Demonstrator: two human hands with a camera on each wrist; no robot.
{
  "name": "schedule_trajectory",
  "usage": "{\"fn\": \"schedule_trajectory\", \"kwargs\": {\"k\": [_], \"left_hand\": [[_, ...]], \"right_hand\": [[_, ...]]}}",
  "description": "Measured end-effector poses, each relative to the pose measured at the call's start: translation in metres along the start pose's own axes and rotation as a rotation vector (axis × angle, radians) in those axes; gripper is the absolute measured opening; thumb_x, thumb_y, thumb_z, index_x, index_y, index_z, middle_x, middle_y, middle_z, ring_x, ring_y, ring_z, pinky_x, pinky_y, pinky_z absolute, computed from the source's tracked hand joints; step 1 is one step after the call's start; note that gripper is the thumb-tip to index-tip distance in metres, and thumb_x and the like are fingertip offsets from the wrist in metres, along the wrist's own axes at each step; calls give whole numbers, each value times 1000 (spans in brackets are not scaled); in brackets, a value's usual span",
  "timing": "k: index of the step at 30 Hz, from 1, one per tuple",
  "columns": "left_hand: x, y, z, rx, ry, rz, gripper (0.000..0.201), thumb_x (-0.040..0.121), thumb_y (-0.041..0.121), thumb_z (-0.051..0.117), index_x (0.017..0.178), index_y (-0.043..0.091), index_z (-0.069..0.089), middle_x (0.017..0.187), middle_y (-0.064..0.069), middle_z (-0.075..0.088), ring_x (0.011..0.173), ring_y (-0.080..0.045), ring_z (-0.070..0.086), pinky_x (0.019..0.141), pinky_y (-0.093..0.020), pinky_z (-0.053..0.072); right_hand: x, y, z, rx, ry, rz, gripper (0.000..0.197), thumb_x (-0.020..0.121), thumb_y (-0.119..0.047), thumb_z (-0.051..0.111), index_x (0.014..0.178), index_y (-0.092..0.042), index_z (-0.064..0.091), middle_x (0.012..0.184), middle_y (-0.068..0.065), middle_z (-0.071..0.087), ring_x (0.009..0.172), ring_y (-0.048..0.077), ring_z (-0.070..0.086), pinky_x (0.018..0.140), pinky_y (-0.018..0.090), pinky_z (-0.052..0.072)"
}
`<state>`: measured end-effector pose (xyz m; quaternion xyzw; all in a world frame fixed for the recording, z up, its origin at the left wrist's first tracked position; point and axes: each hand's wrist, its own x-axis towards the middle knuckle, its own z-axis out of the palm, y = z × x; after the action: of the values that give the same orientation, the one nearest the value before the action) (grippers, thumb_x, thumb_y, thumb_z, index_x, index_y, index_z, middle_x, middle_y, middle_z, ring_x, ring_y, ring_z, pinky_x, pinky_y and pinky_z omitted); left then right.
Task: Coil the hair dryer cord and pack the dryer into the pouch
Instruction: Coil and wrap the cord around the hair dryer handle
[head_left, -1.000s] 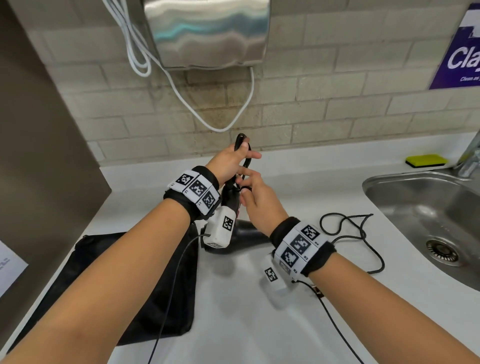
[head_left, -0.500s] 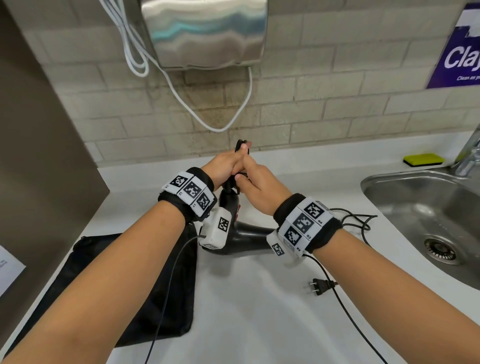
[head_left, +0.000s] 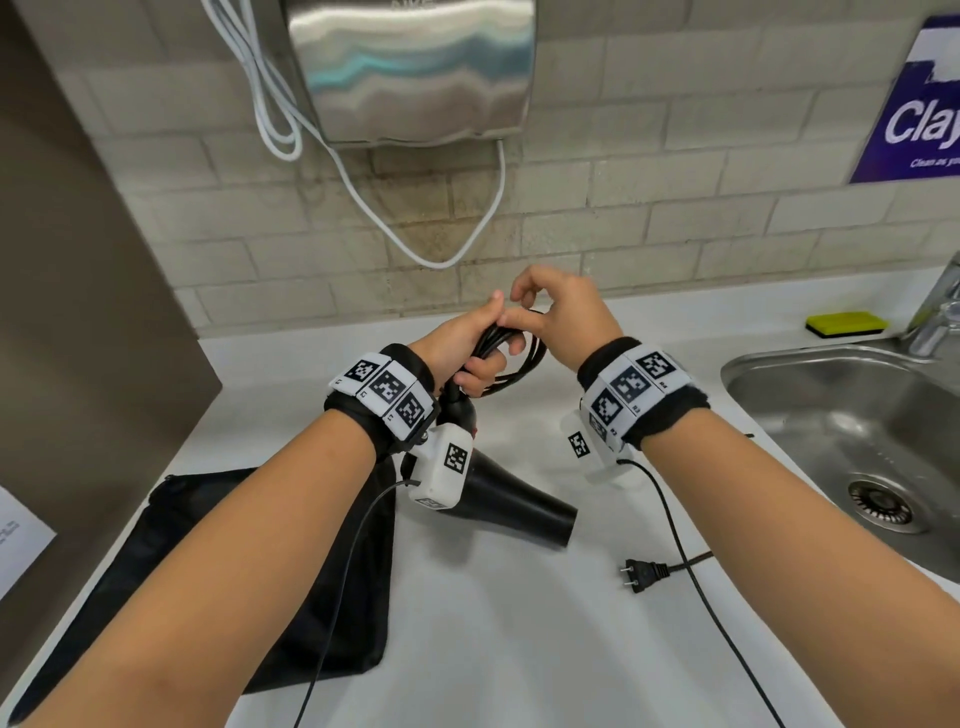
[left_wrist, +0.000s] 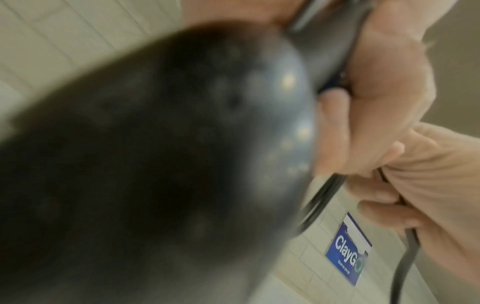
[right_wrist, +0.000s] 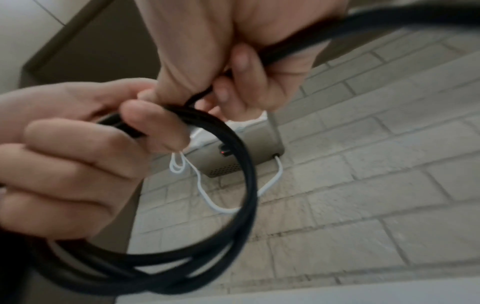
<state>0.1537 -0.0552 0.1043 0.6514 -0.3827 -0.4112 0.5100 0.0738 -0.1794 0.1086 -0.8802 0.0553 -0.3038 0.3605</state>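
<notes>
On the white tabletop (head_left: 493, 623) at frame centre, the left hand (head_left: 462, 348) grips the black plastic hair dryer (head_left: 514, 499) handle and coiled black cord (head_left: 519, 364); the right hand (head_left: 561, 312) pinches a loop. A flat black fabric pouch (head_left: 218, 571) lies lower left.

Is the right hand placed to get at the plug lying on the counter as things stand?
Probably yes, once freed: the plug lies bare on the counter under the right forearm, nothing covering it. But the right hand is pinching the cord beside the left hand.
</notes>
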Motion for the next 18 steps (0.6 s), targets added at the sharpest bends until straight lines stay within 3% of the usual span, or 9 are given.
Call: {"fn": "schedule_trajectory", "kwargs": {"k": [3, 6, 9, 11, 14, 16, 18], "left_hand": [[-2, -4, -6, -82, 23, 9, 54, 98, 50, 15, 72, 13, 43, 36, 9, 21, 27, -5, 17, 33, -15, 17], [-3, -6, -16, -171, 71, 14, 52, 100, 45, 17, 71, 12, 45, 34, 10, 22, 26, -4, 18, 32, -16, 19], [-3, -6, -23, -246, 122, 20, 48, 100, 36, 19, 73, 8, 47, 34, 10, 25, 25, -3, 21, 32, -17, 18], [-2, -8, -26, -209, 177, 39, 44, 101, 28, 20, 76, 7, 50, 36, 10, 28, 27, -3, 23, 34, -16, 20], [-4, -11, -28, -103, 252, 71, 41, 103, 28, 26, 85, 9, 57, 41, 10, 32, 34, -3, 28, 41, -16, 34], [-5, -11, -28, -76, 268, 73, 39, 103, 30, 28, 90, 11, 59, 44, 10, 33, 37, -3, 30, 46, -17, 38], [-5, -10, -25, -64, 313, 59, 40, 103, 32, 28, 89, 13, 61, 43, 12, 30, 36, -3, 27, 44, -17, 35]], "right_hand": [[-4, 12, 0, -29, -115, 5, 22, 94, -23, 49, 96, -9, 65, 85, 7, 66, 83, 24, 59, 81, 34, 44], [-12, 23, 3, -89, -195, 14, 27, 99, -23, 37, 110, -9, 57, 84, 4, 61, 76, 19, 54, 68, 22, 40], [-16, 25, 9, -92, -199, 43, 18, 99, -19, 35, 92, -12, 50, 77, 5, 58, 65, 17, 49, 63, 25, 35], [-14, 22, 12, -62, -144, 62, 23, 98, -17, 35, 78, -18, 44, 74, 7, 57, 59, 12, 46, 61, 27, 35], [-12, 21, 16, -48, -82, 70, 29, 98, -15, 36, 70, -22, 42, 68, 3, 54, 57, 10, 43, 63, 28, 34], [-12, 20, 19, -40, -80, 82, 22, 97, -12, 35, 84, -14, 52, 66, -4, 51, 56, 7, 42, 63, 27, 34], [-13, 18, 21, -50, -66, 71, 25, 97, -11, 34, 109, -9, 55, 71, -2, 53, 59, 8, 44, 64, 28, 35]]}}
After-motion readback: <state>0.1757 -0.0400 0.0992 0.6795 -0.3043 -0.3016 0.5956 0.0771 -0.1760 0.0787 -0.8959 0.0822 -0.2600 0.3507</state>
